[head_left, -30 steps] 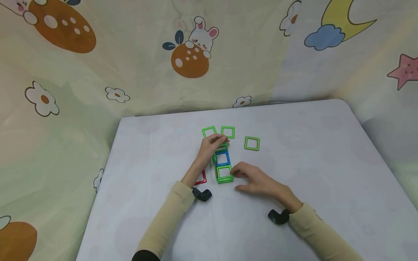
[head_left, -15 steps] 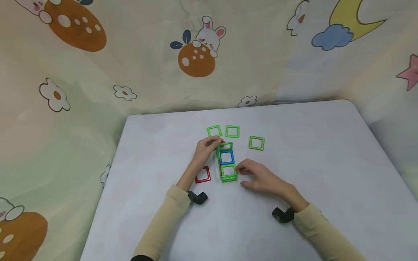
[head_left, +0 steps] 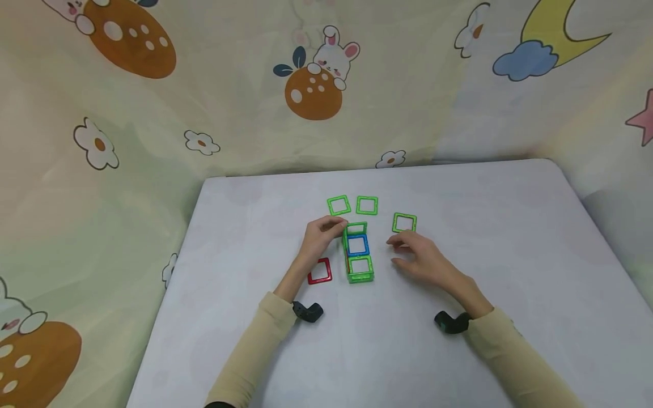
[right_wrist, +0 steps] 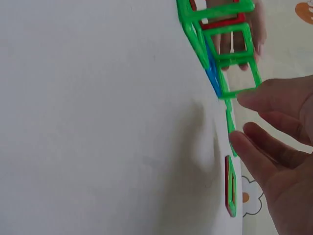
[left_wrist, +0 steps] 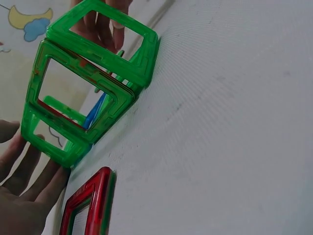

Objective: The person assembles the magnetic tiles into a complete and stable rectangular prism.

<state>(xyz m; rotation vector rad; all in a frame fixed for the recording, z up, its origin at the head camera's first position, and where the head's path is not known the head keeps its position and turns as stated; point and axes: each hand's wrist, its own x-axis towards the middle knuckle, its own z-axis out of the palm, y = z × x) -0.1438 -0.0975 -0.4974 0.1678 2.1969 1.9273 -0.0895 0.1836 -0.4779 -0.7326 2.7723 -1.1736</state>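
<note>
Green, blue and red magnetic tiles stand joined in a long boxy structure mid-table. Its blue tile lies between green ones. My left hand holds the structure's far left corner; in the left wrist view fingers reach behind a green tile. Nothing is in my right hand, which hovers right of the structure with fingers loosely bent and thumb apart. It is nearest to a loose green square tile and partly hides its front edge.
Two more loose green square tiles, a tilted one and a straight one, lie behind the structure. A red square tile lies by my left wrist, partly covered. A patterned cloth hangs behind the white table.
My right hand has left the structure's near right side and moved right and away from me, toward the loose green tile. My left hand has drawn back slightly to the far left corner.
</note>
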